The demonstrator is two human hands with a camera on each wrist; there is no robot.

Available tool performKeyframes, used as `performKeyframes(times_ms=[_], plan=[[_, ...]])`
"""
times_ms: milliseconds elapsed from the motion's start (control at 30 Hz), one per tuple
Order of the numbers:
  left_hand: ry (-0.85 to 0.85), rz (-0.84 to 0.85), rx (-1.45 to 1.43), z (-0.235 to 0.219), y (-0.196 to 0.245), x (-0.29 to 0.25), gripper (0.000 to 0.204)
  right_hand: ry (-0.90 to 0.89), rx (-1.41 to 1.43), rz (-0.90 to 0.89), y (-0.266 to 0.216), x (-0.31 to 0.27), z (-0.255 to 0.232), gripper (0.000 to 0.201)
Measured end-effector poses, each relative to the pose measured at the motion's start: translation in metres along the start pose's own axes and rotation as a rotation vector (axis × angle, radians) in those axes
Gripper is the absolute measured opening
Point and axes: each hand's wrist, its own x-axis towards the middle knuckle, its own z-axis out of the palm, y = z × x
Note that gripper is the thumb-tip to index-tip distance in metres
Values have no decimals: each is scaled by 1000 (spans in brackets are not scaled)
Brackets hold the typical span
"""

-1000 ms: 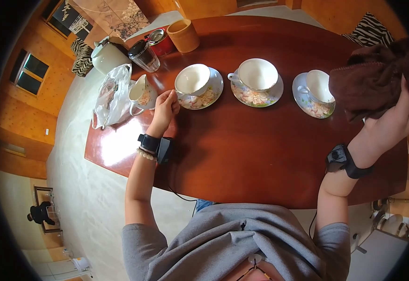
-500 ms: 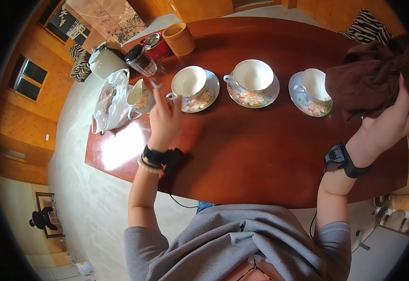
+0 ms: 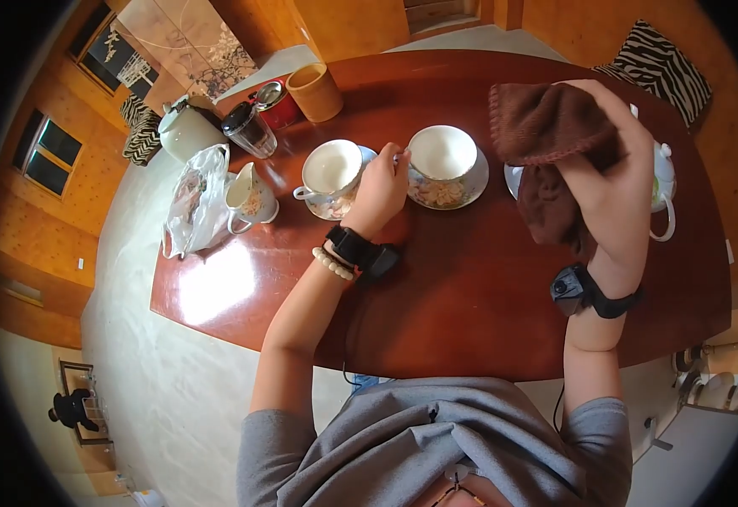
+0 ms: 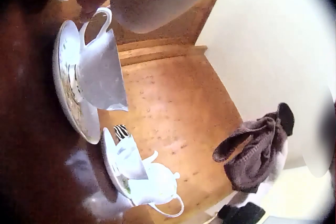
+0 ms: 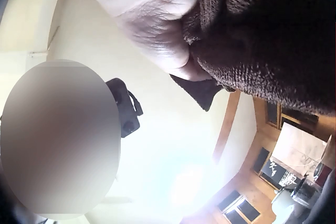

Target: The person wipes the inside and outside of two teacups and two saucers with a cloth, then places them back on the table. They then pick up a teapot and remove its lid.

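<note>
So on my feed the left hand (image 3: 380, 193) has its fingers curled, pinching the middle cup (image 3: 443, 154) by the handle side, and that cup sits upright on its saucer (image 3: 449, 198). Left cup (image 3: 333, 167) is just beside that wrist on its own saucer, so sideways room there is pretty tight. The right hand (image 3: 618, 169) grips the brown cloth (image 3: 546, 122), bunched up and hanging over the right saucer (image 3: 513, 180). From the head cam the cloth hides the right cup (image 4: 131, 161), but the left wrist cam shows it upright near the teapot (image 3: 663, 177). A wide stretch of table (image 3: 470, 287) runs from the saucers to the near edge, by the grey shirt (image 3: 437, 431). Creamer (image 3: 251, 201) and plastic bag (image 3: 196, 203) crowd the left edge, with the bag right up against it.
</note>
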Motion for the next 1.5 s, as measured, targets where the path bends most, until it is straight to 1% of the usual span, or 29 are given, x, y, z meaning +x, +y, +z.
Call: performKeyframes(times_ms=[33,67,100,133,233,300,333,367,400,433,467,500,533,567,600,667,700,800,833,933,967,1067,1100,1200,1233,1333,1367,1467,1500], plan=[[-19,-29,-18,0,2,1,27,-6,19,20,-1,0,1,33],[-36,-89,-94,0,3,1,24,-11,37,41,-1,-1,2,32],[-55,-149,-171,0,6,-1,22,5,2,18,2,0,3,32],[-74,-208,-247,-2,12,-3,19,-20,-22,37,3,1,2,33],[217,393,190,-10,40,-19,8,-77,-62,76,9,4,3,34],[255,419,185,-24,60,-23,7,-121,-58,84,17,7,7,35],[281,431,180,-32,71,-24,8,-166,-99,110,20,6,9,35],[247,379,220,-43,81,-26,9,-214,-142,134,23,4,13,35],[372,499,288,-51,97,-26,10,-263,-186,156,24,3,16,35],[500,616,355,-60,112,-25,13,-316,-220,142,20,0,21,35],[565,693,259,-61,116,-23,15,-282,-269,9,24,-2,30,37],[626,774,168,-61,119,-21,19,-227,-340,-43,23,-3,37,37],[617,809,-88,-56,118,-18,22,-172,-411,-96,20,-5,43,38],[562,825,-242,-55,118,-18,24,-123,-412,-133,17,-8,48,38],[510,839,-398,-54,119,-17,26,-121,-477,-163,17,-12,50,36],[327,840,-496,-55,120,-20,29,-121,-444,-287,24,-17,60,35],[388,831,-460,-50,122,-19,25,-128,-421,-302,27,-18,65,31],[363,729,-527,-52,124,-13,26,-230,-218,-191,25,-15,62,28],[318,640,-549,-58,124,-12,29,-348,-100,-132,19,-12,59,23],[104,469,-662,-71,119,-5,43,-704,-212,-211,15,-7,43,20],[72,395,-717,-71,121,-5,41,-685,-395,-258,16,-12,41,15],[17,150,-1004,-52,110,1,41,-518,-726,-384,26,-17,50,11],[3,120,-1037,-47,110,3,40,-464,-788,-426,31,-16,56,9],[-69,9,-891,-51,108,3,38,-320,-620,-403,38,-20,70,10],[-40,58,-981,-53,110,3,38,-333,-419,-364,36,-17,69,13],[-56,118,-958,-65,114,2,38,-632,-180,-240,24,-8,57,16],[-49,126,-958,-65,112,3,38,-768,-103,-142,23,-6,54,14],[-78,227,-638,-68,107,4,40,-689,-536,-192,24,-14,46,11],[-115,177,-665,-63,104,4,39,-648,-589,-198,31,-15,47,13]])
